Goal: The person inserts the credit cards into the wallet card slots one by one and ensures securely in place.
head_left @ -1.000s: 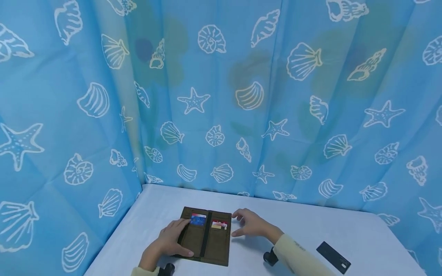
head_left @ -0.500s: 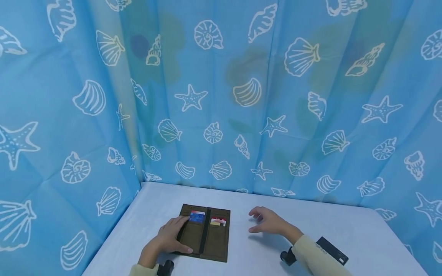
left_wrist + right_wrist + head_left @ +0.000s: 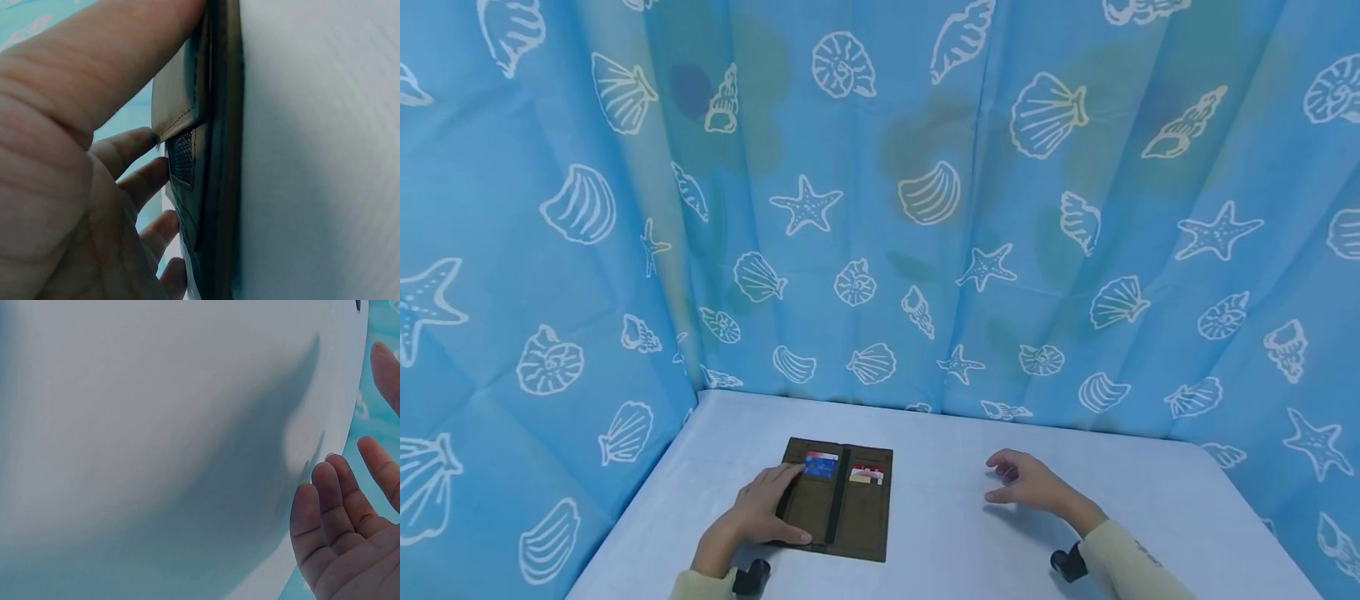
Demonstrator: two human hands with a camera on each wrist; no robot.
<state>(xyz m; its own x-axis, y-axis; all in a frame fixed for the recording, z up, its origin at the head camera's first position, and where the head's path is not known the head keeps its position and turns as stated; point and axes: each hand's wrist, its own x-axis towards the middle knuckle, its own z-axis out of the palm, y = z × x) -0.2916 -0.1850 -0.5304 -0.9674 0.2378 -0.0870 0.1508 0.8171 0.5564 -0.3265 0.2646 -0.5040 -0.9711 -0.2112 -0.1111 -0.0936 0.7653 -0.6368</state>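
An open brown long wallet [image 3: 863, 525] lies flat on the white table, with a dark strip [image 3: 837, 500] down its middle. A blue card [image 3: 821, 465] shows in its left half, and a red and white card [image 3: 867, 475] in its right half. My left hand [image 3: 758, 512] rests on the wallet's left side, thumb and fingers spread apart. In the left wrist view, the fingertips touch the wallet's stitched flap [image 3: 175, 103]. To the right of the wallet, my right hand [image 3: 1033, 483] hovers over the table, holding nothing, fingers loosely bent.
A blue curtain [image 3: 880, 208] with white shell prints hangs behind the white table [image 3: 947, 533] and along its left side. Each wrist wears a black camera, one at the left wrist [image 3: 752, 577] and one at the right wrist [image 3: 1069, 562].
My right hand has moved right, away from the wallet's edge. The black rectangular thing at the right is now hidden behind the right sleeve. My left hand stays on the wallet.
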